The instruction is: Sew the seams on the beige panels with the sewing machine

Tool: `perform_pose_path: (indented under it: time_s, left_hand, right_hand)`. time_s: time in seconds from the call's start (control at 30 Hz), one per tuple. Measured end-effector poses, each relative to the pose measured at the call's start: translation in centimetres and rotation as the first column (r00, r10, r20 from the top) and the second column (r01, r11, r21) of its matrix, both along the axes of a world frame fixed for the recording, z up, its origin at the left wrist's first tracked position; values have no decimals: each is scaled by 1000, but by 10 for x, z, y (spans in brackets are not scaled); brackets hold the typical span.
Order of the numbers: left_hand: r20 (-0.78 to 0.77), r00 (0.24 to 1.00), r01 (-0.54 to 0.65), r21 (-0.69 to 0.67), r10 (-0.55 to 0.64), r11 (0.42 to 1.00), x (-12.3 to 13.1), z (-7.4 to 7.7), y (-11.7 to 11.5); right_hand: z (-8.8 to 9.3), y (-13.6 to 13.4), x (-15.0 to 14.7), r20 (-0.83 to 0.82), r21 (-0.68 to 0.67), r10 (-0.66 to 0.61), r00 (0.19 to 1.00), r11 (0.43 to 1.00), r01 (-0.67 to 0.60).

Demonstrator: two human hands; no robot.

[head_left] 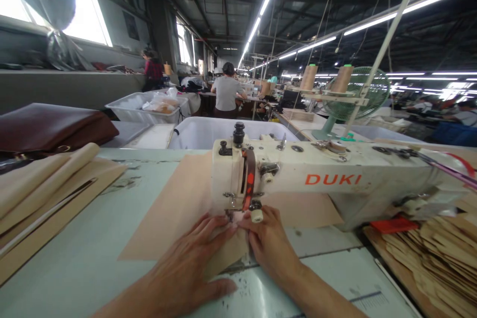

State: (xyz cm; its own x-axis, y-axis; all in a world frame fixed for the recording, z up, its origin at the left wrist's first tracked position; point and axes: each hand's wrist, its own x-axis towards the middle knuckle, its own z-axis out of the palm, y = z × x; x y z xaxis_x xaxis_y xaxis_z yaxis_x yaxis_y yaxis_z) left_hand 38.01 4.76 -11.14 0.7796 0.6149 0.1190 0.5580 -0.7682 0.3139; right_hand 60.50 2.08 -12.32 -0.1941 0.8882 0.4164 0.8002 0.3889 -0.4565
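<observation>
A tan sheet of fabric or leather (164,218) lies on the pale green table, passing under the head of a white sewing machine (283,174). My left hand (197,253) rests flat on the sheet just left of the presser foot (231,214), fingers stretched forward and thumb apart. On the foot's right side is my right hand (270,236), its fingers bent and pressed together at the edge of the material near the needle. What lies between those fingertips is partly hidden. A smaller tan piece (227,258) shows beneath my left fingers.
Folded tan pieces (48,194) are stacked at the left, near a brown leather bag (55,126). Several cut pieces (439,253) and a red item (394,224) lie at the right. Behind the machine are a white bin (197,134), thread cones (308,77) and a green fan (357,92). A person (226,92) sits farther back.
</observation>
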Motion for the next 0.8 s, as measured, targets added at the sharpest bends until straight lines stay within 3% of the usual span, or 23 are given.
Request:
perform_pose_path:
  time_s: [0.23, 0.6, 0.8]
  left_hand:
    - [67, 997, 26, 79, -31, 997, 0, -8, 2]
    - [87, 996, 3, 47, -7, 999, 1, -10, 4]
    - [76, 995, 60, 20, -61, 998, -1, -5, 10]
  right_hand:
    - [-7, 2, 0, -5, 28, -26, 1000, 999, 26]
    - [-8, 3, 0, -14, -17, -34, 999, 999, 34]
    - [4, 22, 7, 246, -88, -28, 969, 995, 51]
